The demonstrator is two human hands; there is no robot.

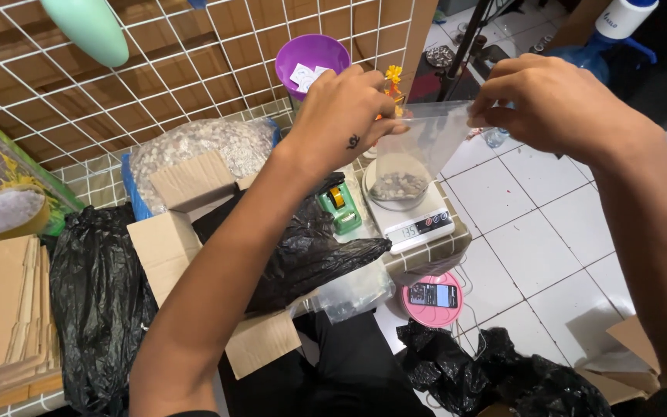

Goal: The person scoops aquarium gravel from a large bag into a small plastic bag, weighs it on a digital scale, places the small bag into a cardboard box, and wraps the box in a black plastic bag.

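Fingers of left hand [349,116] and right hand [550,96] pinch clear plastic bag [426,143] mouth — bag hangs above white digital scale [414,220], pebbles settled low.

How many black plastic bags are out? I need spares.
3: one bag at left beside the cardboard stack, one in the open box, one crumpled on the floor. More may be hidden.

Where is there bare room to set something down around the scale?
Bare white floor tiles lie right of the digital scale, under the right hand. The low table is crowded: cardboard box with black bag, green tape dispenser, and the clear bag the left hand also grips.
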